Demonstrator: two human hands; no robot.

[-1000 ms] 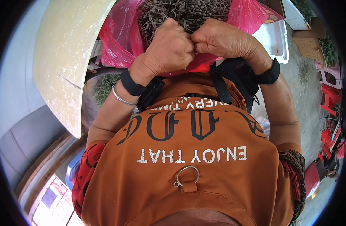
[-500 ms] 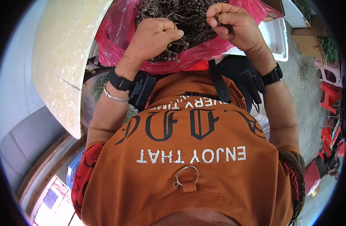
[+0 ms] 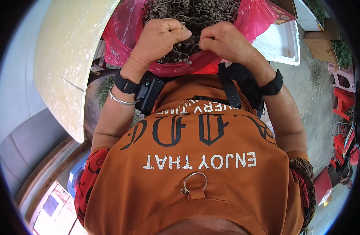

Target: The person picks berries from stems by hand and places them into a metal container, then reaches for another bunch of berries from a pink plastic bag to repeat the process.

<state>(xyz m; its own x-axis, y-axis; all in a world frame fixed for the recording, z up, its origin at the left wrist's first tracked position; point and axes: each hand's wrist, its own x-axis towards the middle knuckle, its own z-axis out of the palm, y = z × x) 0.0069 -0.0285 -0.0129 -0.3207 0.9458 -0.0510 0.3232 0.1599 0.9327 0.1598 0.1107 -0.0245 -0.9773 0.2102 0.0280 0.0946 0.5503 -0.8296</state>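
Note:
A heap of dark, thin dried stems with small round heads (image 3: 195,15) fills a pink plastic bag (image 3: 123,45) in front of me. Over the heap's left side, my left hand (image 3: 160,41) is closed, its thumb pressed against curled fingers. My right hand (image 3: 229,43) is closed too, knuckles up, just right of the left one above the near part of the heap. A narrow gap separates the two hands. What either hand pinches is hidden by its fingers.
A pale yellowish board (image 3: 64,66) rises at the left. Right of the bag sits a white foam box (image 3: 280,43). Farther right are a cardboard box (image 3: 321,47), green plant bundles (image 3: 341,53), a pink stool (image 3: 341,76) and a red stool (image 3: 343,102).
My right hand has come left and down from the heap's right edge, closing in beside my left hand and turning knuckles up. The left hand has barely moved.

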